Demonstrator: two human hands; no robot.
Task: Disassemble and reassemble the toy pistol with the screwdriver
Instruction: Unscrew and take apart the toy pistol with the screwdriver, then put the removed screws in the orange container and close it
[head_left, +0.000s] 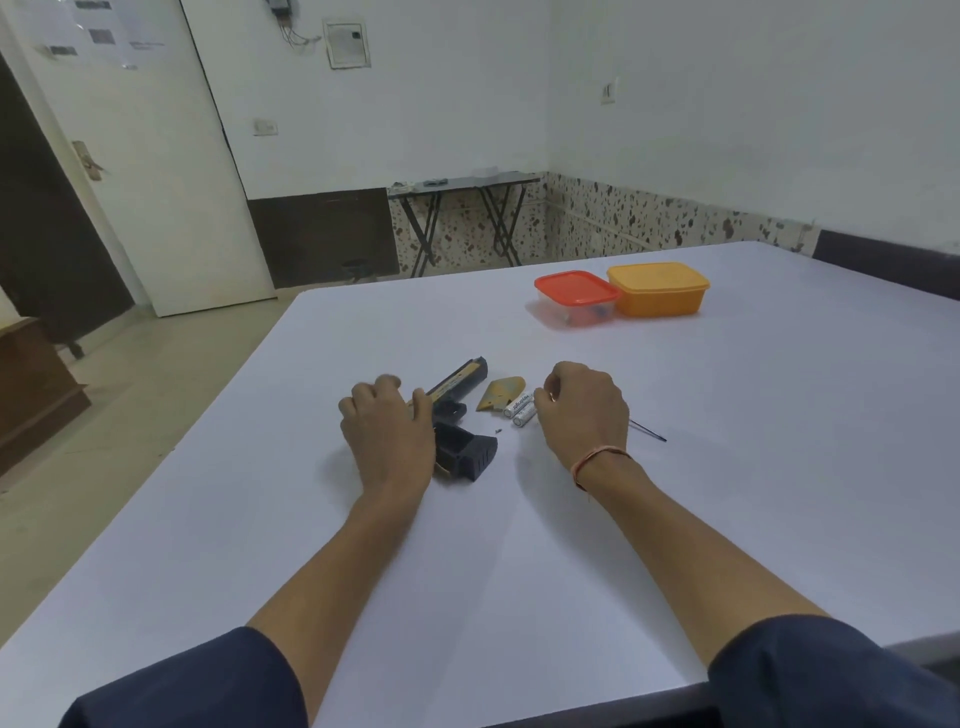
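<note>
The dark toy pistol (460, 387) lies flat on the white table (519, 545), barrel pointing away, grip toward me. My left hand (387, 434) rests on its left side, fingers curled over the frame. A yellow cover piece (501, 393) lies just right of the barrel. Two white batteries (521, 410) sit beside it, touched by the fingertips of my right hand (584, 413). A tiny screw (498, 430) lies near the grip. The thin screwdriver (649, 432) lies on the table behind my right hand, partly hidden.
A clear box with a red lid (576, 296) and a yellow lidded box (658, 288) stand at the far side of the table. A folding table (462, 184) stands by the far wall, and a door (130, 156) is at the left.
</note>
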